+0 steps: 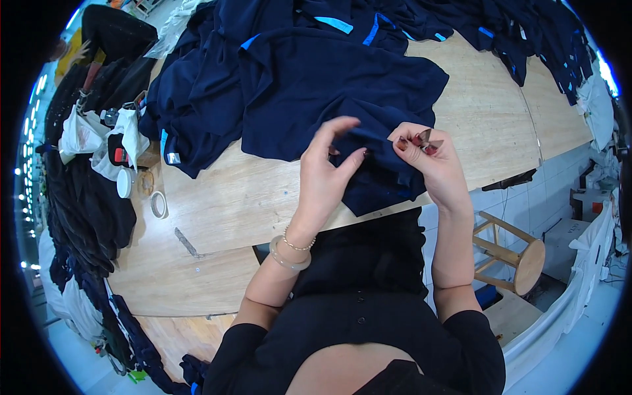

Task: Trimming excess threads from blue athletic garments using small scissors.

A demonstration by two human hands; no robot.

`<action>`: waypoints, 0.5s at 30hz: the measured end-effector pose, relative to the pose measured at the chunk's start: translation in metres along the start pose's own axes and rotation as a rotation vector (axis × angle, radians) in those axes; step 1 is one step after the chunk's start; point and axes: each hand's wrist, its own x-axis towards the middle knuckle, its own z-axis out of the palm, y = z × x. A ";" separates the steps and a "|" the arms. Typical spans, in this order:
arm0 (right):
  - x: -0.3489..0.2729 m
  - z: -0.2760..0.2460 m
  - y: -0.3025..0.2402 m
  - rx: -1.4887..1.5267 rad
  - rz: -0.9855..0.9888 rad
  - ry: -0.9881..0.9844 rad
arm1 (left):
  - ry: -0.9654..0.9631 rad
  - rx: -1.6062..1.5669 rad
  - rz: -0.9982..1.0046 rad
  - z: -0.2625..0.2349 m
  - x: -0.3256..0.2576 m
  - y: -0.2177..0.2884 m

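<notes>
A dark navy garment (329,85) lies spread on the wooden table in front of me, its near part hanging just over the table's edge. My left hand (329,155) is above its lower left side, fingers curved and apart, with nothing between them. To the right, my right hand (431,158) is closed with the fingers bent inward. Out of its fingers stick the short pointed blades of what look like small thread snips (426,139); the rest is hidden in the hand. Folds of the cloth lie under and between both hands.
More navy garments with light blue patches (204,79) are heaped at the back and left. On the wooden table (217,210) at left are a tape roll (158,205) and a white round container (125,183). Dark clothes (85,204) hang beyond them. A wooden stool (528,266) stands at right.
</notes>
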 end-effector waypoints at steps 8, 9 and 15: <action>0.017 -0.036 0.005 0.026 0.039 0.141 | -0.316 -0.499 -0.334 -0.032 0.006 -0.002; 0.019 -0.037 0.008 -0.013 0.042 0.156 | -0.374 -0.578 -0.398 -0.034 0.006 -0.004; 0.038 -0.021 0.018 -0.085 0.037 0.088 | -0.387 -0.711 -0.492 -0.026 0.001 -0.004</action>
